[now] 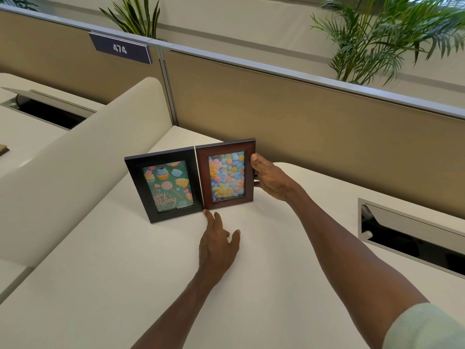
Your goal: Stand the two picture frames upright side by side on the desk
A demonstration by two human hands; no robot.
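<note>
Black wooden birthday-print frame (pixel 161 185) and reddish-brown flower-print frame (pixel 226 173): upright, near-touching on cream desk (pixel 125 285); right hand (pixel 270 178) clasps brown frame's edge, left hand (pixel 217 244) splayed at its base; only release seemingly remains.

Left hand (pixel 217 244): palm down, fingers extended forward, thumb splayed right, forearm bare.
Right hand (pixel 270 178): arm extended forward, thumb in front, fingers curled behind, closed in a grasp.
Right sleeve (pixel 425 328): pale green, at upper arm.
</note>
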